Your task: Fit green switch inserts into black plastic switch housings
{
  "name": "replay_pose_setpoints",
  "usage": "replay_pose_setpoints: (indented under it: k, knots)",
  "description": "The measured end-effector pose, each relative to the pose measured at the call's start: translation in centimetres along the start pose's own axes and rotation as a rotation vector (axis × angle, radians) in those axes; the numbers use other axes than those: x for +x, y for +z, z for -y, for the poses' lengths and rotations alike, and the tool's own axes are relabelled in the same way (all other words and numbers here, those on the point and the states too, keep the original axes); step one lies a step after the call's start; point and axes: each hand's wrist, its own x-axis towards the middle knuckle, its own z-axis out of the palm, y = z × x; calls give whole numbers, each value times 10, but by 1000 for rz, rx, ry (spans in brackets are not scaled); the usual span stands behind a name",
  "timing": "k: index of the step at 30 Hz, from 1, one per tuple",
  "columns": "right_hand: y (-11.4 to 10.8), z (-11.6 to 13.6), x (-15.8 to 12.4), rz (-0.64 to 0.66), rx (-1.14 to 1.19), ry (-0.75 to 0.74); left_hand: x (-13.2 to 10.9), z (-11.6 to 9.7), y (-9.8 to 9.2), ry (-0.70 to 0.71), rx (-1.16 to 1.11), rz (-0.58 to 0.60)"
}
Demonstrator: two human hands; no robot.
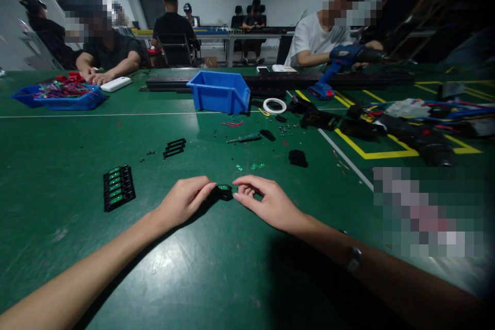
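Observation:
My left hand (pixel 189 197) grips the left side of a small black housing (pixel 224 193) with a green board on top, low over the green table. Just right of the housing, my right hand (pixel 266 200) has its thumb and index finger apart, with nothing visible between them. A row of similar black housings with green boards (pixel 118 188) lies at the left. Thin black frames (pixel 174 148) rest beyond my left hand. Small green pieces (pixel 257 166) lie beyond my right hand, and a black part (pixel 297 158) sits farther right.
A screwdriver (pixel 247 138), a blue bin (pixel 220 93) and a white ring (pixel 274 106) lie ahead. Blue trays of wires (pixel 69 98) stand at the back left. A blue drill (pixel 336 67), cables and a dark tool (pixel 421 136) are right. People sit across the table.

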Motion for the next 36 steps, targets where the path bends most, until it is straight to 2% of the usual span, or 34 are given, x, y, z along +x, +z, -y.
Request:
replay_pose_setpoints:
  k: [3,6,9,14,19,23,25,36]
  knots:
    - [1,-1,-2,43,-33,-50,0,-13,-1,-101,-99,-46]
    - [0,-1,-5,93,-97,-124,-1,-31,2,-269,-167,-95]
    - [-2,-2,-6,122,-112,-149,-4,-42,9,-303,-201,-82]
    - [-4,-2,-6,61,-71,-133,-7,-37,16,-332,-224,-85]
    - [-5,-1,-4,65,-77,-146,-8,-27,13,-254,-294,-71]
    - [-5,-2,-3,32,-78,-105,-9,-21,9,-15,-79,-32]
    - [-4,-2,-2,30,-76,-86,-9,-18,9,51,12,-39]
    - [3,-4,-1,-8,-34,-12,-1,-12,7,47,174,-87]
